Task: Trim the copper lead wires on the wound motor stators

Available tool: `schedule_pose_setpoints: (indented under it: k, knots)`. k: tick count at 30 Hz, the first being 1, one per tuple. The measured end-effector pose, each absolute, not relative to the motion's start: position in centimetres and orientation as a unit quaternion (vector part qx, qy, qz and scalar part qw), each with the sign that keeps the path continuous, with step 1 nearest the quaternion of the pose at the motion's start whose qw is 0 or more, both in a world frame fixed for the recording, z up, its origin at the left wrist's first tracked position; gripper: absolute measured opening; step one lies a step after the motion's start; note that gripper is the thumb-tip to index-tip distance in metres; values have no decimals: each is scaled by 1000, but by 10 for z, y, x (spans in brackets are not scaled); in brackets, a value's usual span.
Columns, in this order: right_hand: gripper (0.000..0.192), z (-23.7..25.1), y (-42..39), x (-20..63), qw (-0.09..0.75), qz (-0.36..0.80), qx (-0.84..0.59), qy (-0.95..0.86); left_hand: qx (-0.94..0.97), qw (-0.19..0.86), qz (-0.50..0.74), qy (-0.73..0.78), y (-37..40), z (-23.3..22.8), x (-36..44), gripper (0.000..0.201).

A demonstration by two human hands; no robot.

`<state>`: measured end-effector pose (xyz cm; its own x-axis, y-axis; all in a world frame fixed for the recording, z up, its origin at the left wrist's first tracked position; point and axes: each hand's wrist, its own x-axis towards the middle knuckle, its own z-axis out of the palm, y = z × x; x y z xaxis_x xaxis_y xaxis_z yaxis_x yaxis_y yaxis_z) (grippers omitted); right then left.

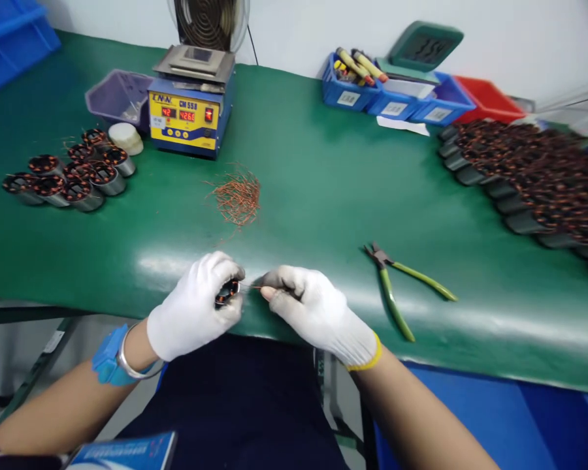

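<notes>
The step in hand looks to be the dressing of the copper lead wires of one small wound stator [227, 292]. The left hand [193, 307], in a white glove, has its grip closed around this stator and holds it just over the near edge of the green table [323, 189], at about 6 o'clock of the table. The right hand [318, 313], also gloved, is at 3 o'clock of the stator. Its thumb and forefinger are pressed together on a thin wire [252, 286] that comes out of the winding toward it. So the stator sits inside the left grip and only its dark top with copper shows between the fingers. The wire runs across the short gap between the two hands.

I judge that the next move calls for a steady pull or twist along the wire, with the left grip firm, because such a wire is thin and may break or slip through the glove.

The green-handled cutters [396, 287] lie on the table at 3 o'clock of the right hand, near but apart. A small heap of cut wire ends [238, 196] lies at 12 o'clock of the hands. The solder pot [191, 111] stands at 11 o'clock, and a group of stators [73, 176] at 10 o'clock. Many more wound stators [534, 176] lie in rows at 2 o'clock.
</notes>
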<state>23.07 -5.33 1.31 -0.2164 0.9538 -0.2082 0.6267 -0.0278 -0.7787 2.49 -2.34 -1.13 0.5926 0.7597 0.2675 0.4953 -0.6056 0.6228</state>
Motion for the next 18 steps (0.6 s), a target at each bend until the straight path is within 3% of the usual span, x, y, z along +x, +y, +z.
schedule_pose_setpoints:
  k: [6,18]
  knots:
    - [26,11,-44,216,143,322,-595,-722,853,234,266,384,-25,-15,26,15]
    - [30,13,-61,231,215,401,-606,-652,887,159,262,345,-26,-15,30,12]
